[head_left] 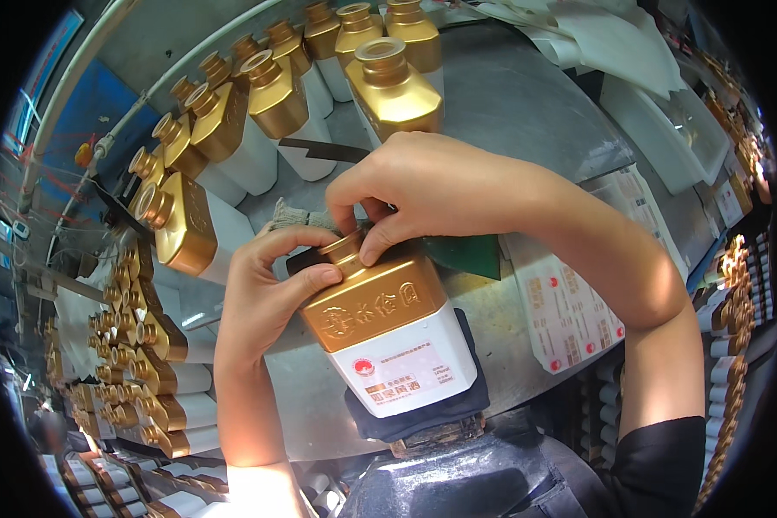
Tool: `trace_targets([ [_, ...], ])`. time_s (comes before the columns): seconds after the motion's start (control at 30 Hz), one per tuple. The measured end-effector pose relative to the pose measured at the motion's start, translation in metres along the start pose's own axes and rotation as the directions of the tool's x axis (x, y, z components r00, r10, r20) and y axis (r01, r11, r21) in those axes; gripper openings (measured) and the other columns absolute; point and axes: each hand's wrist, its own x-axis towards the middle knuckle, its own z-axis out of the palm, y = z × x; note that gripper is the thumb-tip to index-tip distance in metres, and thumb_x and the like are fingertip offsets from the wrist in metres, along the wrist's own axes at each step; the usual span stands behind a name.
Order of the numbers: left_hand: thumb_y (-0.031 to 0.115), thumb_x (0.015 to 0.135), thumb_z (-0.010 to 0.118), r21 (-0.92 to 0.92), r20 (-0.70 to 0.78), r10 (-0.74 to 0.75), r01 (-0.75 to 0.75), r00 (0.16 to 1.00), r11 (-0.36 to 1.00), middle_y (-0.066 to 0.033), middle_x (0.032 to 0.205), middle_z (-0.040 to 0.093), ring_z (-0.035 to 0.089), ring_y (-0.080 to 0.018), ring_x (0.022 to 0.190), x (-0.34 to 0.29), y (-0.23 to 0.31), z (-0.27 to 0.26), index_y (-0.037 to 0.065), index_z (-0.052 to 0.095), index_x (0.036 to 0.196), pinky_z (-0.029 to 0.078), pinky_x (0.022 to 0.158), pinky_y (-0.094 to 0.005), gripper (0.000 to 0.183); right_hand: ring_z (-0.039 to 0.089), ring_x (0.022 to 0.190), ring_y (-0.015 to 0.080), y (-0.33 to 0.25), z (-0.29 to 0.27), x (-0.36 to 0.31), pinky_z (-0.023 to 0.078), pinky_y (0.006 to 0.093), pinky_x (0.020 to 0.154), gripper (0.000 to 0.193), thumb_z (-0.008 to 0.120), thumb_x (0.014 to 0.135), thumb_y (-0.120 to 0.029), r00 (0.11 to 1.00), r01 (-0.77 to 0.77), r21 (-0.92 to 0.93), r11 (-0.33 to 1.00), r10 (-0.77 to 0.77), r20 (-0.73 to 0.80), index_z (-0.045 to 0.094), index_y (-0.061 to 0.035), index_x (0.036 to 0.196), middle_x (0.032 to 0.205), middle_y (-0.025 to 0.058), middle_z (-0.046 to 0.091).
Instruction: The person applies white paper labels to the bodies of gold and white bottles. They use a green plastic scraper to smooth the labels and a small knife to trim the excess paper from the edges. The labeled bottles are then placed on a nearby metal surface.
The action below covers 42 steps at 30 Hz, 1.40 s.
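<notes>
Far out beyond the left hand (272,289), gold-shouldered white bottles lie stacked in a rack (138,363), and more of them (233,129) stand in a curved row on the metal table (509,112) above its knuckles. The left hand grasps the gold shoulder of a square white bottle (388,332), thumb pressed on the shoulder's left edge, fingers curled behind the neck. The bottle tilts, its label facing up, just right of and below that hand. The right hand (414,190) comes over from above, thumb and fingertips pinching the gold cap (344,248) directly beneath it. A dark cloth (423,414) sits under the bottle's base, below both hands. Sheets of red-and-white labels (570,311) lie under the right forearm.
</notes>
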Motion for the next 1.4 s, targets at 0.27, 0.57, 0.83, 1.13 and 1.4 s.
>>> trace_targets([
  [0.27, 0.013, 0.072, 0.081, -0.028, 0.021, 0.000, 0.000, 1.000, 1.000, -0.0051, 0.089, 0.069, 0.056, -0.0144, 0.089, 0.000, -0.001, -0.002, 0.000, 0.072, 0.095, 0.042, 0.083, -0.0279, 0.028, 0.061, 0.066, 0.0235, 0.001, -0.005, 0.006, 0.045, 0.0358, 0.058, 0.024, 0.076, 0.074, -0.016, 0.995, -0.062, 0.102, 0.993, 0.053, 0.083, 0.065, -0.0042, 0.092, 0.070, 0.0095, 0.060],
  [0.57, 0.019, 0.076, 0.076, -0.031, -0.259, 0.343, -0.363, 0.903, 0.931, -0.0067, 0.096, 0.071, 0.058, -0.0213, 0.096, -0.023, 0.007, 0.011, 0.005, 0.073, 0.102, 0.042, 0.087, -0.0328, 0.030, 0.064, 0.076, 0.0257, -0.017, -0.009, -0.017, 0.049, 0.0355, 0.068, 0.027, 0.070, 0.082, -0.021, 0.969, -0.162, 0.050, 0.985, 0.169, -0.181, 0.064, -0.0017, 0.101, 0.080, 0.0137, 0.064],
  [0.83, 0.010, 0.085, 0.066, 0.305, -0.283, 0.345, -0.257, 0.895, 0.917, -0.0078, 0.091, 0.069, 0.057, -0.0247, 0.090, -0.050, -0.015, 0.018, 0.007, 0.073, 0.103, 0.043, 0.083, -0.0326, 0.020, 0.052, 0.059, 0.0104, -0.038, 0.008, -0.102, 0.042, 0.0266, 0.058, 0.021, 0.065, 0.087, -0.014, 0.843, -0.350, 0.305, 0.886, 0.440, -0.309, 0.064, -0.0020, 0.104, 0.064, 0.0040, 0.056],
  [1.13, 0.036, 0.094, 0.054, 0.807, 0.201, 0.441, -0.403, 0.875, 0.432, -0.0007, 0.089, 0.070, 0.054, -0.0239, 0.106, -0.020, 0.044, 0.034, 0.015, 0.070, 0.114, 0.022, 0.104, -0.0494, 0.033, 0.051, 0.062, 0.0059, -0.041, 0.014, -0.134, 0.041, 0.0229, 0.058, 0.023, 0.064, 0.088, -0.011, 0.789, -0.361, 0.428, 0.828, 0.516, -0.332, 0.063, -0.0006, 0.109, 0.067, 0.0017, 0.057],
  [1.4, 0.031, 0.100, 0.044, 0.652, -0.035, 0.461, -0.329, 0.887, 0.683, -0.0031, 0.089, 0.072, 0.058, -0.0240, 0.105, -0.053, 0.007, 0.003, 0.008, 0.072, 0.107, 0.019, 0.109, -0.0474, 0.037, 0.051, 0.061, 0.0053, -0.013, 0.016, -0.165, 0.041, 0.0226, 0.059, 0.019, 0.064, 0.087, -0.011, 0.737, -0.442, 0.403, 0.801, 0.581, -0.346, 0.066, -0.0009, 0.102, 0.066, 0.0003, 0.057],
])
